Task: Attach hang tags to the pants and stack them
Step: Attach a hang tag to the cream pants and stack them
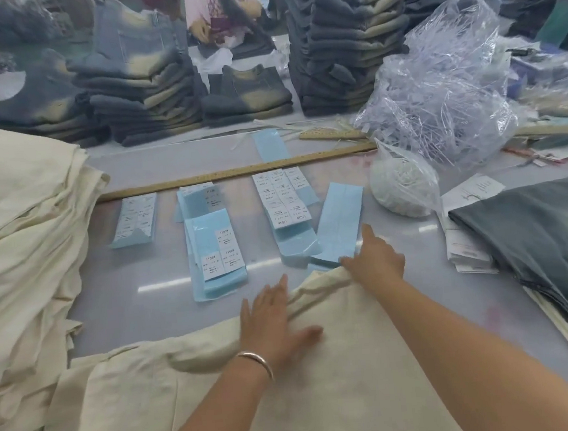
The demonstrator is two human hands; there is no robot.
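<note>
A cream pair of pants lies spread on the table in front of me. My left hand rests flat on its upper part with fingers straight. My right hand grips the far top edge of the same pants, fingers curled into the fabric. Just beyond the hands lie rows of blue backing sheets with white label stickers, and another set of label sheets. A small pile of white hang tags lies at the right, partly under dark pants.
A tall stack of cream pants fills the left side. Dark grey pants lie at the right. Stacks of washed jeans stand at the back. A long wooden ruler, a clear bag of plastic fasteners and a small white bag lie between.
</note>
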